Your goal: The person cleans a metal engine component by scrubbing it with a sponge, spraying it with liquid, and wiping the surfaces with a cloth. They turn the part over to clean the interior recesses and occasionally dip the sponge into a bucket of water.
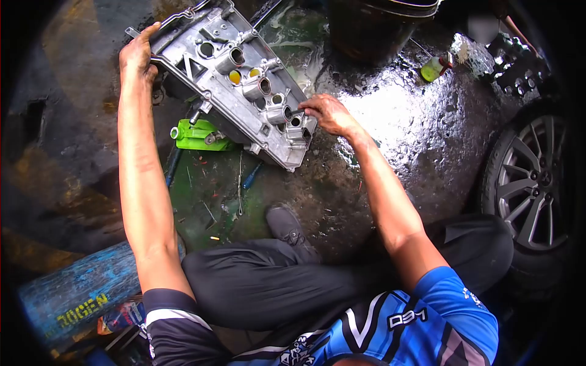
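A grey cast-metal engine valve cover, with several round tubes standing up from it, is held tilted over the floor, its inner side toward me. My left hand is closed around its upper left edge, the thumb underneath. At the right edge, near the lower tubes, the fingers of my right hand are closed on the rim. Yellow shows through two of the holes. Just below the cover lies a bright green plastic bottle, partly hidden by it.
A dark bucket stands at the top. A small bottle with green liquid lies on the wet floor. At right is a car wheel; at lower left, a blue cylinder. A blue-handled tool lies near my shoe.
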Motion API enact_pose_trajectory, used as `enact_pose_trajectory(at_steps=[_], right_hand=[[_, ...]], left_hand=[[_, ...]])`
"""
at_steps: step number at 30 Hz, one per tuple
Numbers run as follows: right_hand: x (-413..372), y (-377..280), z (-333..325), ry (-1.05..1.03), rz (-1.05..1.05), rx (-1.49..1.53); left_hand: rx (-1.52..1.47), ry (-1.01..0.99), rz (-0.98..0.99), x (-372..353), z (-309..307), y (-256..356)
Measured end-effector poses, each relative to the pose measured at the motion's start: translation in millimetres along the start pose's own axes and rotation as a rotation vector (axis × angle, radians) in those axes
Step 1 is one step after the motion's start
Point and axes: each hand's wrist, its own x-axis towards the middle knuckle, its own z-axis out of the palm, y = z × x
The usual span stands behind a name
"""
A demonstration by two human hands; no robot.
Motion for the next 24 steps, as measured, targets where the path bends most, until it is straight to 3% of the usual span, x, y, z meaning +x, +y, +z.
enact_pose_trajectory(at_steps=[4, 8, 13, 15, 17, 21, 24], right_hand=[[3, -7, -31, -0.151, -0.032, -0.161], [17, -7, -6, -0.206, -0.075, -0.222], [12, -9, -57, -0.167, -0.108, -0.170], [15, -8, -33, -0.049, -0.174, -0.144], [17, -20, -17, -0.114, -0.033, -0.117], [9, -24, -44, -0.129, -0.008, -0.130], [7, -19, -14, 0.018, -0.045, -0.162]], left_hand=[[-0.036, 0.002, 0.006, -7, 3, 1], [-0.039, -0.026, 0.015, -1, 2, 0], [-0.020, -0.025, 0.009, -10, 3, 4], [-0.034, -0.040, 0.003, -12, 6, 5], [-0.057, -0.047, -0.006, -8, 5, 3], [-0.054, -0.026, 0.040, -14, 6, 4], [-0.055, -0.031, 0.043, -16, 7, 5]])
